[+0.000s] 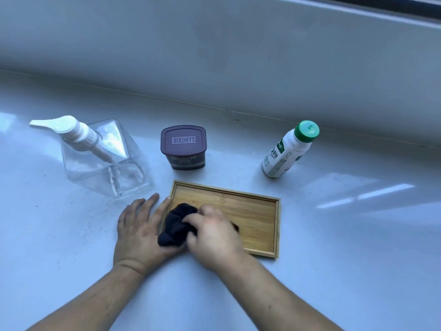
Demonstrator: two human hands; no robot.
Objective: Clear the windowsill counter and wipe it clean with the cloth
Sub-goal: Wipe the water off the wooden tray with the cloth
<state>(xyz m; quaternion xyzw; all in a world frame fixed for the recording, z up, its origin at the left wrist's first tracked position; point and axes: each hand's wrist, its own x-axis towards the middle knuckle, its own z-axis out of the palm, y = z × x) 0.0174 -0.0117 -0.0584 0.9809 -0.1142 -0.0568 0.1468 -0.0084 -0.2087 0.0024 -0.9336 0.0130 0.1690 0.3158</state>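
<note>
A bamboo tray (pixel 253 211) lies flat on the white windowsill counter (pixel 334 235) in front of me. My right hand (pixel 214 235) grips a crumpled dark cloth (pixel 176 225) over the tray's left end. My left hand (pixel 139 225) rests flat on the counter against the tray's left edge, fingers spread, partly under the cloth. Behind the tray stand a clear pump dispenser bottle (pixel 102 158), a brown Hershey's cocoa tub (pixel 183 146) and a white bottle with a green cap (pixel 288 149).
The sill meets a grey-white window frame wall (pixel 238 68) along the back. Small dark specks dot the counter at the left, near the dispenser. Light reflections lie on the counter at the right.
</note>
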